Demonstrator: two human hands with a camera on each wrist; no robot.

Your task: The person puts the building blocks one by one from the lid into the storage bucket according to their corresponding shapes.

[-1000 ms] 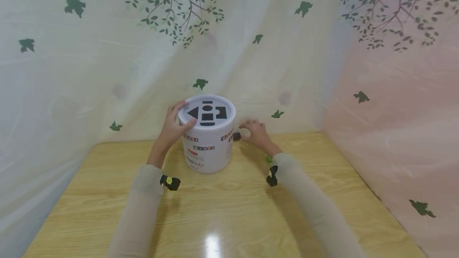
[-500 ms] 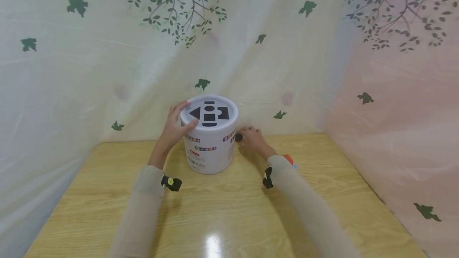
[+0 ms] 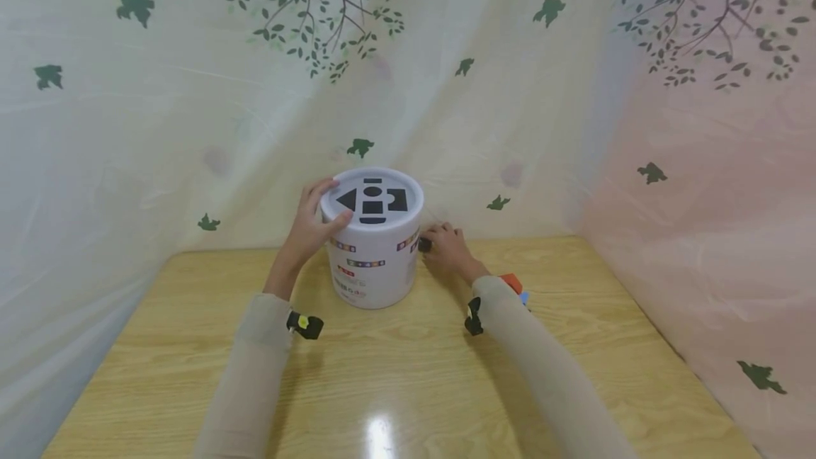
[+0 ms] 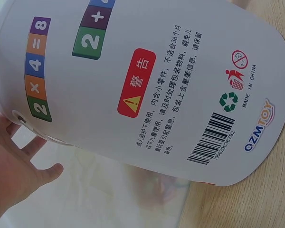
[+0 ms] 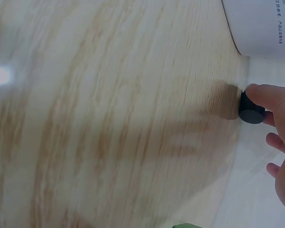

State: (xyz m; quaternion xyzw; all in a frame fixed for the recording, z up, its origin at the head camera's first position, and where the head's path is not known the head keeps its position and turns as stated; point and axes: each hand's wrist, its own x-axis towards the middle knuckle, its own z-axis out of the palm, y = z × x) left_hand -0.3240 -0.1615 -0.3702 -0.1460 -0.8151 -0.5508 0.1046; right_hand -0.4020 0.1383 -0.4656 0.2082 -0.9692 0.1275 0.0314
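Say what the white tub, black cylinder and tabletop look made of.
White tub: plastic or coated card, smooth; faint sheen, printed wall.
Black cylinder: perhaps painted wood or plastic; dull, even surface.
Tabletop: wood or wood-look laminate, glossy; grain shows, light reflects.

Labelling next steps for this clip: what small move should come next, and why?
Probably lift the black cylinder with the right hand toward the round dark shape on the lid: that hand pinches it beside the white tub, its end looks round, and the left hand rests against the tub's top edge.
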